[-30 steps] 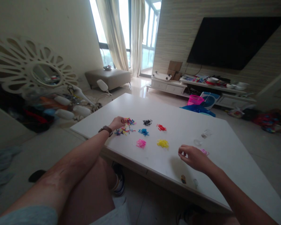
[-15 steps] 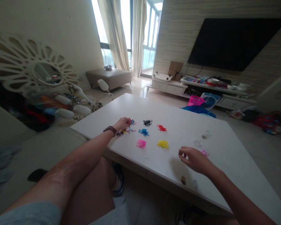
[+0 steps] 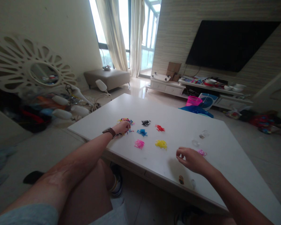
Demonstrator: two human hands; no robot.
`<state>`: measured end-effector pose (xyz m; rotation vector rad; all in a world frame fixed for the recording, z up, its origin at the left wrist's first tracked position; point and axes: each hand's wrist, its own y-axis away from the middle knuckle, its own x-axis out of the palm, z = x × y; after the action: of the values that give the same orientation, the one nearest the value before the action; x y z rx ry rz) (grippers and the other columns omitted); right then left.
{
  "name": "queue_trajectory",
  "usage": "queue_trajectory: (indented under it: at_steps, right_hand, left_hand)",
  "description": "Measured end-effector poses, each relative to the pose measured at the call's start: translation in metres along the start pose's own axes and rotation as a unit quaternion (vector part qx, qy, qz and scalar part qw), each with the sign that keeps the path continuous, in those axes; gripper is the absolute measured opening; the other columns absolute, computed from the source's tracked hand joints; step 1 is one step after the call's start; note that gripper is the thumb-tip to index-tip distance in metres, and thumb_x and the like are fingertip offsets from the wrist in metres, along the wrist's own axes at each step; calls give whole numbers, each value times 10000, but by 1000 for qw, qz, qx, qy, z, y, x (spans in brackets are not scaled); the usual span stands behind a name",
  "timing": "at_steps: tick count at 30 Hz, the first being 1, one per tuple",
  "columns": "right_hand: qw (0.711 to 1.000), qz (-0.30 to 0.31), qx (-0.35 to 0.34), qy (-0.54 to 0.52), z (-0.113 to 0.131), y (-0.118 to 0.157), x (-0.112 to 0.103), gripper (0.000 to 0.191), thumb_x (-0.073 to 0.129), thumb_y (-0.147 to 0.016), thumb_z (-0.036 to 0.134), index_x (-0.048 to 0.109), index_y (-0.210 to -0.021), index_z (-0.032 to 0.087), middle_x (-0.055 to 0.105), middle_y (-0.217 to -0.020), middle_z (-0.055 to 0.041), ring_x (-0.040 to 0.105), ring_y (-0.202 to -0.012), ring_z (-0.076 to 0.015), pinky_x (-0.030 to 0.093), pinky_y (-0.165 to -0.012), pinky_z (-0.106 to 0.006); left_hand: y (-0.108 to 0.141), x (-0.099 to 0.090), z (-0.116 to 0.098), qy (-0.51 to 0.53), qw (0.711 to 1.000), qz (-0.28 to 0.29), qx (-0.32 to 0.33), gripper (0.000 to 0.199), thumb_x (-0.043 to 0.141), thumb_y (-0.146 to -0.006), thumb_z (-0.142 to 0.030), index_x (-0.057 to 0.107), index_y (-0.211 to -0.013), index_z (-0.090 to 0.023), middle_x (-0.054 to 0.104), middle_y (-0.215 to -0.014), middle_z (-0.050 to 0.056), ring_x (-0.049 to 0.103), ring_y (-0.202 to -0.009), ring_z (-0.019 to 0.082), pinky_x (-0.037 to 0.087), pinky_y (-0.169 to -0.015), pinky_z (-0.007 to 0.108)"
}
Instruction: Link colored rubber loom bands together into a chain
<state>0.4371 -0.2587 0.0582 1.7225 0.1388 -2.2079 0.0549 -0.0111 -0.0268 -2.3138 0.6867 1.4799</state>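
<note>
My left hand (image 3: pixel 122 127) is at the mixed pile of coloured rubber bands (image 3: pixel 126 120), on the left of the white table (image 3: pixel 178 118). Its fingertips are pinched together, and what lies between them is too small to make out. Sorted by colour, small heaps lie to its right: black bands (image 3: pixel 145 123), blue bands (image 3: pixel 142 132), red bands (image 3: pixel 160 128), pink bands (image 3: pixel 139 144) and yellow bands (image 3: pixel 161 144). My right hand (image 3: pixel 191 158) hovers over the table right of the yellow heap, fingers loosely curled, thumb apart, nothing visible in it.
Beyond my right hand are a clear jar (image 3: pixel 204 134), a clear ring-like lid (image 3: pixel 196 142) and purple-pink bands (image 3: pixel 201 152). A small brown piece (image 3: pixel 181 179) and a clear object (image 3: pixel 193 183) lie by the near edge. A pink basket (image 3: pixel 194 101) stands behind the table.
My left hand has shifted slightly nearer within the mixed pile, uncovering its far part. My right hand keeps about the same place and its fingers have parted slightly. The view has turned a little.
</note>
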Motion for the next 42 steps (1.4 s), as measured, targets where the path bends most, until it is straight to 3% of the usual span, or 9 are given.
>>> queue_trajectory:
  at_steps: [11, 17, 22, 26, 33, 38, 42]
  right_hand:
    - [1000, 9, 2, -1, 2, 0, -3, 188, 500, -894, 245, 648, -785, 206, 652, -840, -42, 597, -728, -165, 397, -661, -273]
    - [1000, 8, 4, 1, 1, 0, -2, 195, 497, -897, 251, 650, -786, 205, 658, -844, -45, 600, -736, -167, 402, -662, -272]
    - [1000, 6, 1, -2, -1, 0, -1, 177, 514, -886, 232, 651, -778, 203, 660, -836, -44, 605, -736, -164, 407, -661, -267]
    - [1000, -15, -1, -5, -2, -2, 2, 184, 517, -899, 245, 657, -786, 206, 662, -835, -41, 609, -724, -164, 414, -654, -274]
    - [986, -118, -37, -116, 10, -18, 16, 122, 569, -912, 264, 669, -906, 195, 682, -877, -50, 627, -759, -165, 480, -709, -288]
    - [954, -199, -63, -213, 29, -28, 20, 171, 611, -911, 290, 662, -1046, 199, 705, -965, -64, 644, -801, -168, 521, -726, -299]
    - [946, -196, -104, -235, 35, -31, 19, 156, 624, -905, 256, 686, -1041, 212, 713, -931, -51, 644, -783, -158, 520, -725, -289]
  left_hand:
    - [-1, 1, -2, -26, 999, 18, -15, 220, 559, -634, -70, 739, -724, -159, 714, -716, 37, 645, -727, 168, 468, -705, 220]
    - [1, -13, -7, -26, 999, -9, -33, 259, 533, -665, -83, 742, -808, -137, 715, -750, 44, 626, -700, 155, 454, -661, 217]
    - [-1, -23, -17, 78, 994, -34, -61, 208, 577, -685, -142, 730, -827, -137, 724, -750, 28, 640, -695, 150, 465, -633, 213]
    - [1, -20, -45, 226, 971, -6, -81, 156, 635, -701, -184, 712, -821, -119, 721, -719, 40, 645, -664, 149, 488, -629, 236]
    - [20, 10, -136, 476, 874, 94, 22, 179, 732, -718, -198, 697, -868, -106, 733, -791, 76, 654, -705, 136, 527, -693, 263]
    - [35, 26, -178, 528, 831, 170, 47, 177, 753, -737, -218, 706, -867, -108, 730, -776, 79, 651, -691, 122, 521, -697, 251]
    - [40, 30, -191, 546, 812, 196, 58, 185, 771, -725, -237, 706, -840, -106, 723, -756, 75, 644, -677, 122, 518, -698, 258]
